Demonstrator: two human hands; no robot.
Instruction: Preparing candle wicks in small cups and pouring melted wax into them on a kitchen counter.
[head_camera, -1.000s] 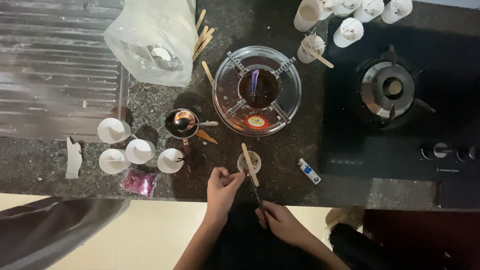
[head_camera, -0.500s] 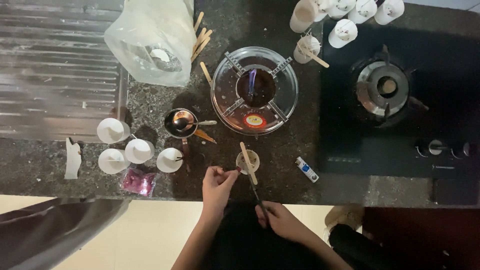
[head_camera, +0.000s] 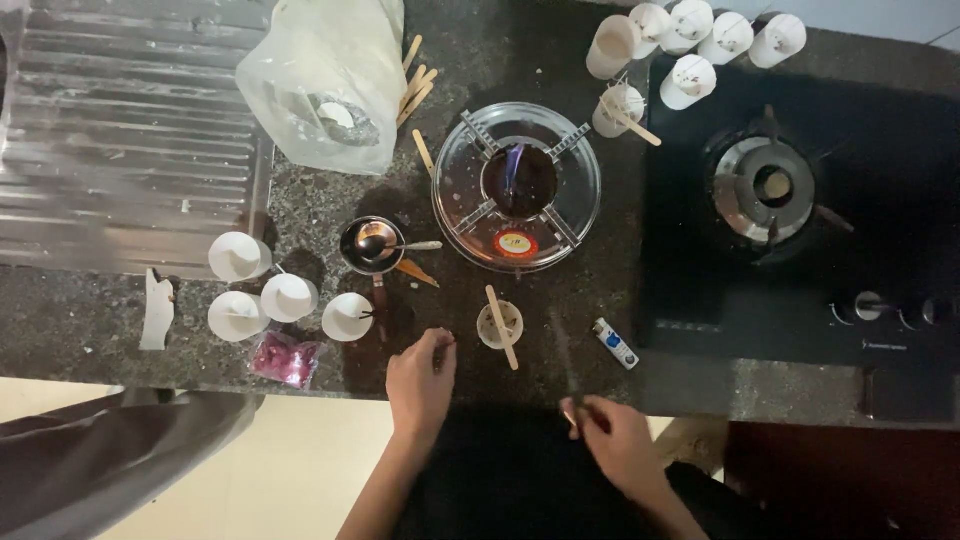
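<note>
We see our left hand (head_camera: 420, 380) has slipped down off the small cup (head_camera: 499, 325) with the wooden stick (head_camera: 501, 327), fingertips pinched on something unclear. Our right hand (head_camera: 612, 442), low at the desk (head_camera: 700, 395) edge, pinches a thin dark rod (head_camera: 566, 368). The cup now stands free.

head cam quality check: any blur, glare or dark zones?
Head view: dim overall, the stove side sinks into black; the thin stick in the right hand is motion-smeared; soft glare on the plastic bag and the steel drainboard; left hand and the small cup stay fairly sharp.
</note>
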